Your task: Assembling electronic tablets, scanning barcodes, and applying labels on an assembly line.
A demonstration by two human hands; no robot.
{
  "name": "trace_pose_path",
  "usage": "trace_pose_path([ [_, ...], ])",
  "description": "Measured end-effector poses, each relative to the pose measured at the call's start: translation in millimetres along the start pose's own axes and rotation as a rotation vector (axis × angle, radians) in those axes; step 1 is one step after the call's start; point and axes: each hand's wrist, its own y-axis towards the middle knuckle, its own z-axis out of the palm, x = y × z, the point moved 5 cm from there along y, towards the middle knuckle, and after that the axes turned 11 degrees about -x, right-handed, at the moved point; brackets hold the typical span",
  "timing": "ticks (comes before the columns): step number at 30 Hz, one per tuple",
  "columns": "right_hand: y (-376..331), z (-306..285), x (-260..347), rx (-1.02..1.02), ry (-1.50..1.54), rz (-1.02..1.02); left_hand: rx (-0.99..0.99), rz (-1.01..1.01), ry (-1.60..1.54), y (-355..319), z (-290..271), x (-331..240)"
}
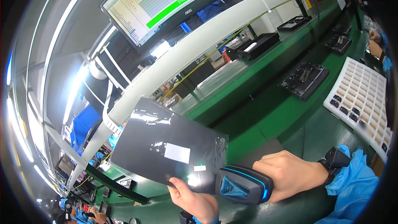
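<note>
A flat dark panel (139, 149), covered in shiny clear film, is tilted up in front of me. My left hand (192, 201) grips its lower edge, thumb on the near face. A larger white label (177, 153) and a smaller white label (200, 168) are stuck on that face. My right hand (292, 172) is wrapped round a black and blue handheld barcode scanner (244, 184). The scanner's head is close to the panel's lower right part, and a bright spot with a green glint shows near the small label. Whether scanner and panel touch, I cannot tell.
A white compartment tray (360, 95) with several small black parts lies at right. Black device housings (306, 79) sit along the green conveyor (265, 120). A monitor (166, 6) stands on the shelf above. Other people's hands (375, 45) work at far right and lower left.
</note>
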Motion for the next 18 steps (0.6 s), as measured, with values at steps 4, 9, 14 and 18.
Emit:
trace_pose_path([
  [4, 2.1, 1.3, 4.2, 0.043, -0.01, 0.01, 0.07, -0.064, 0.113, -15.2, -6.4, -16.4],
  [9, 5.9, -6.1, 7.6, 0.024, -0.032, -0.019, -0.033, -0.006, 0.024, -22.7, -4.9, -24.0],
  [14, 11.9, 1.0, 7.1, 0.017, 0.04, -0.092, -0.171, 0.229, 0.111, -16.9, -21.2, -28.8],
  [18, -2.5, -9.4, 15.5, -0.026, 0.045, -0.083, -0.101, 0.456, 0.064, -29.8, -22.7, -28.0],
])
